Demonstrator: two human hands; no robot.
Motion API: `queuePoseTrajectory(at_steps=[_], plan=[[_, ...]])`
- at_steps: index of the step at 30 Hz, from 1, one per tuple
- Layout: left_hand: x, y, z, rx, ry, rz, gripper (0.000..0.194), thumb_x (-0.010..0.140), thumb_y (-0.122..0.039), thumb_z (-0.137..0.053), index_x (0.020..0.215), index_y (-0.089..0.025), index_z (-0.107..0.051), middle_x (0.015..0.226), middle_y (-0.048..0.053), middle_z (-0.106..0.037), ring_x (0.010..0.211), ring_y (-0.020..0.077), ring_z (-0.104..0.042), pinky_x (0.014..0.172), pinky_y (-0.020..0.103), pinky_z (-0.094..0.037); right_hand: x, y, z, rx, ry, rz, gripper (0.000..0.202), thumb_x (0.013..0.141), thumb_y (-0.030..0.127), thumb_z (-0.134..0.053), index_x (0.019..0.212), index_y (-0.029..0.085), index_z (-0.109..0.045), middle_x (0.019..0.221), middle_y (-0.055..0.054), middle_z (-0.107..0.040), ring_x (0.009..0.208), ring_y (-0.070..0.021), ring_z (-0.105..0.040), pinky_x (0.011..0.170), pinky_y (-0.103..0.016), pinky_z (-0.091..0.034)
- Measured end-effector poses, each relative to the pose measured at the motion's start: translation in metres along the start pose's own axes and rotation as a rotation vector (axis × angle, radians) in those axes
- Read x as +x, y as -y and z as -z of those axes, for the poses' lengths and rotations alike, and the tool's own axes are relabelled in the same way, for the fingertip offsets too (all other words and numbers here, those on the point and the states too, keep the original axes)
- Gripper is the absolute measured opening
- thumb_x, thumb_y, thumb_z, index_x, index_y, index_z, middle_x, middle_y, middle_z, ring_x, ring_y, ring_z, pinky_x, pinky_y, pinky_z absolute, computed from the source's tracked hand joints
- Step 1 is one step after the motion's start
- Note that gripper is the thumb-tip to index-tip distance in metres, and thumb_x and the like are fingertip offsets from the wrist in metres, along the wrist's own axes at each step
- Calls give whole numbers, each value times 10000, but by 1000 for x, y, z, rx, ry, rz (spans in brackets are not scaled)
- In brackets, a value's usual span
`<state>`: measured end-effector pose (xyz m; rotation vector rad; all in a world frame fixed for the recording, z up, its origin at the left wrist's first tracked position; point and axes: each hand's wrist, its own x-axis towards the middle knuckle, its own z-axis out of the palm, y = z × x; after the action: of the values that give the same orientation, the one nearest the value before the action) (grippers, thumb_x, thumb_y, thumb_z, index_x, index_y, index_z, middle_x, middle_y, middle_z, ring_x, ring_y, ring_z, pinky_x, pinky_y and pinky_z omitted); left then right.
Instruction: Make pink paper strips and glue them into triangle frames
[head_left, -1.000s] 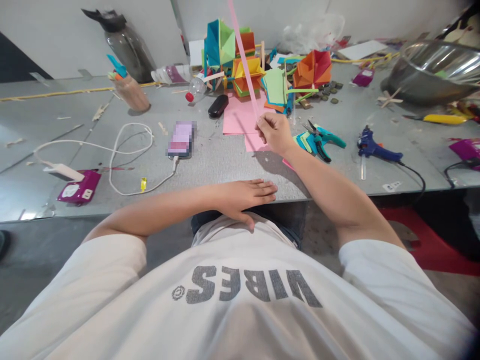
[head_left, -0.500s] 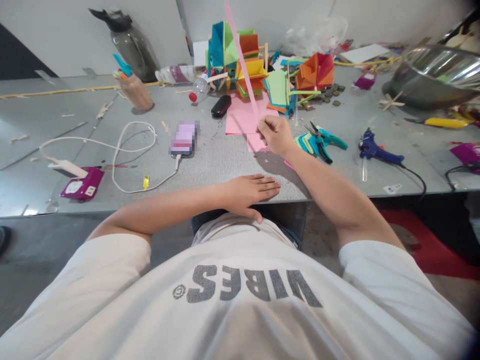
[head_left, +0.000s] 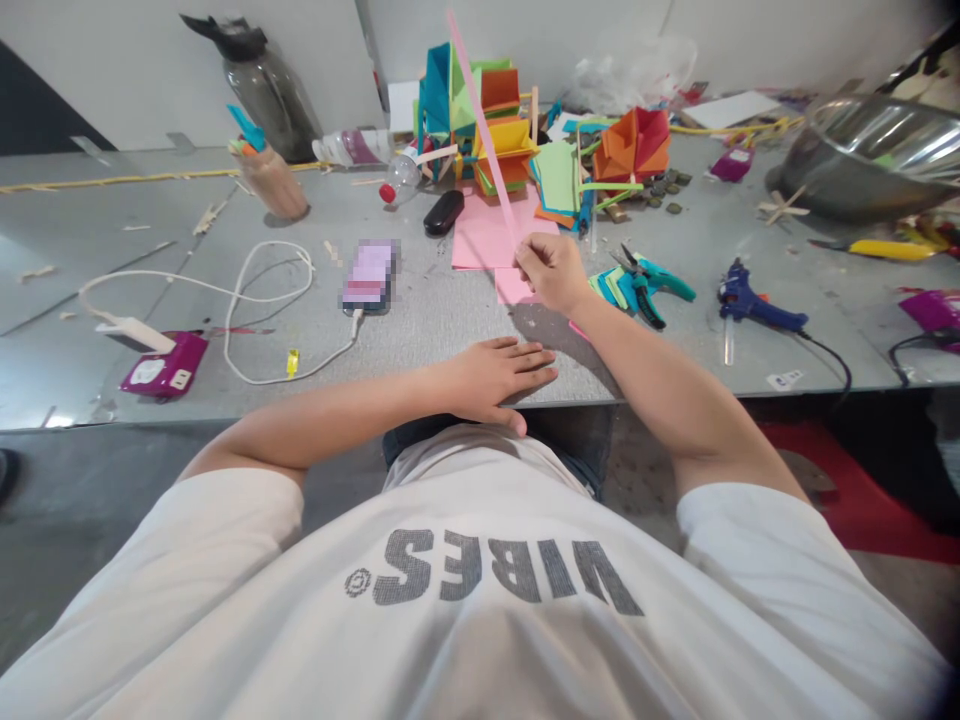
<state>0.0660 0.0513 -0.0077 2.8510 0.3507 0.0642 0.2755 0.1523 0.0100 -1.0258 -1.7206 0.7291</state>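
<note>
Pinched in the fingers of my right hand is a long, narrow pink paper strip, held up and leaning to the left. Beneath and behind that hand lie pink paper sheets on the table. My left hand rests flat at the table's front edge, fingers stretched out, with nothing in it. Just right of my right wrist are teal-handled pliers over small green and blue paper pieces. Folded paper boxes in several colours stand behind the strip.
A blue glue gun lies to the right, with a metal bowl behind it. On the left are a phone on a white cable, a purple power adapter, a brown cup and a dark water bottle.
The fingers of my left hand have shifted slightly up and to the left on the table edge. My right hand stays in place, and the strip's top end has dipped slightly.
</note>
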Motion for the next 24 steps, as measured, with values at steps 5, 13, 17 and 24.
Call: queuePoseTrajectory(at_steps=[5, 13, 17, 24], plan=[[1, 0, 0, 17, -22, 68, 1068, 1008, -861, -592, 1773, -128, -459, 1874, 269, -359, 1743, 485, -378, 1416, 620, -273, -1, 0, 0, -19, 2, 36, 486, 1088, 564, -720, 742, 244, -602, 618, 21, -559, 574, -129, -466, 511, -272, -359], [9, 30, 1, -443, -360, 286, 895, 995, -624, -739, 1693, -119, -495, 1742, 306, -545, 1646, 446, -533, 1375, 639, -381, -7, 23, -16, 330, 65, -54, 541, 1042, 719, -729, 814, 243, -610, 634, 42, -556, 502, -100, -474, 458, -251, -383], [17, 42, 0, -1069, -514, 174, 1037, 884, -589, -853, 1737, -279, -351, 1817, 247, -463, 1622, 403, -583, 1312, 627, -478, -7, 45, -20, 501, 47, -76, 570, 1009, 786, -728, 848, 257, -595, 677, 46, -553, 517, -105, -475, 461, -256, -400], [28, 33, 3, -1525, -500, 123, 772, 690, -454, -1043, 1349, -243, -703, 1565, 208, -732, 1450, 406, -730, 1256, 617, -543, -14, 80, -21, 583, 92, -114, 590, 1014, 809, -701, 851, 266, -538, 725, 33, -551, 586, -127, -520, 513, -268, -467]])
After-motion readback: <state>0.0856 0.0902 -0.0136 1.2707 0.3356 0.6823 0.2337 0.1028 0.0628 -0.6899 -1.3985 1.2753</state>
